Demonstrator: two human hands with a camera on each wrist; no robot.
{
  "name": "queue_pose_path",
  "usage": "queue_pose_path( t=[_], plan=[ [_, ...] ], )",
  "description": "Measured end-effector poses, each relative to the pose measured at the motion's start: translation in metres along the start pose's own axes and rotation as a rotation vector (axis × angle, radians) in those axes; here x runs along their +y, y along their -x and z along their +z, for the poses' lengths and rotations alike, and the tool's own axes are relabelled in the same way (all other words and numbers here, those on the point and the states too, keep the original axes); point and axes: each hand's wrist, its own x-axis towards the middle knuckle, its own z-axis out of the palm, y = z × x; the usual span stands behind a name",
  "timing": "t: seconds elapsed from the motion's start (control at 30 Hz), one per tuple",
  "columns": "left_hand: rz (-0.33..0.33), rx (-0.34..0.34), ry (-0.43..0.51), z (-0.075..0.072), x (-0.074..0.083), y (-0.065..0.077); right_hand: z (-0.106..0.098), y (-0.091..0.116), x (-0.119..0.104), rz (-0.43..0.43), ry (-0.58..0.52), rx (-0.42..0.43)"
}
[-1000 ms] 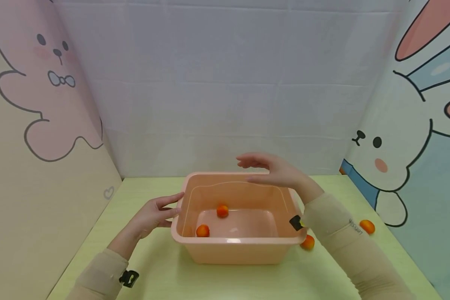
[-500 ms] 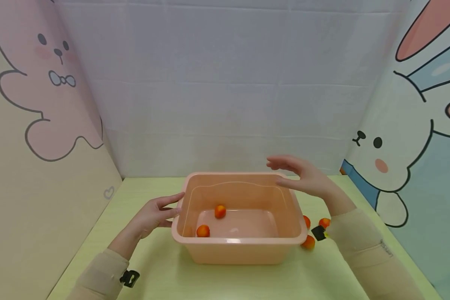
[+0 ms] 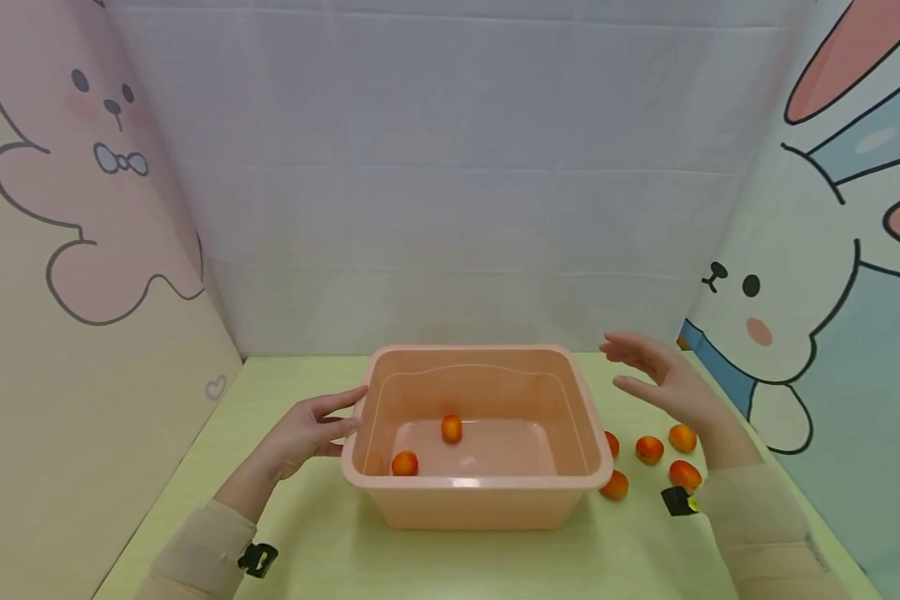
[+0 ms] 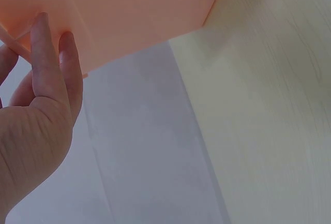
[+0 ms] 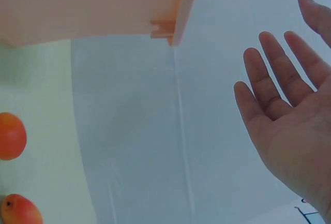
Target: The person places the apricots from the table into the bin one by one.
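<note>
Just past a peach-pink rectangular plastic tub, the right hand hovers empty, fingers spread.
Above its corner half a second ago, it now reveals five round orange-red fruits on the pale-green counter, seemingly within reach; one of two fruits inside has shifted, the left hand spread against the tub.

Left of the pink tub: beige left sleeve, banded cuff, black buckle-like clip at its edge. Right of tub: matching right sleeve, faint illegible dark mark, black tab, yellow spot.
</note>
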Motion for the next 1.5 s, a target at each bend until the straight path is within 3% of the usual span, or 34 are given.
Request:
queue_pose_path(
  t=[0.2, 0.5, 0.97, 1.17, 1.5],
  plan=[
    [0.003, -0.001, 0.003, 0.001, -0.001, 0.001, -0.003, 0.025, 0.023, 0.078, -0.025, 0.081],
    [0.004, -0.012, 0.008, 0.001, -0.003, 0.000, -0.008, 0.062, 0.050, 0.295, 0.175, 0.209],
    [0.015, -0.020, 0.018, 0.001, -0.001, 0.001, -0.027, 0.103, 0.082, 0.473, 0.251, 0.437],
    [0.012, -0.017, 0.014, 0.001, -0.001, 0.002, -0.032, 0.114, 0.094, 0.481, 0.257, 0.459],
    [0.009, -0.017, 0.015, 0.001, 0.000, 0.001, -0.035, 0.130, 0.118, 0.536, 0.246, 0.415]
  ],
)
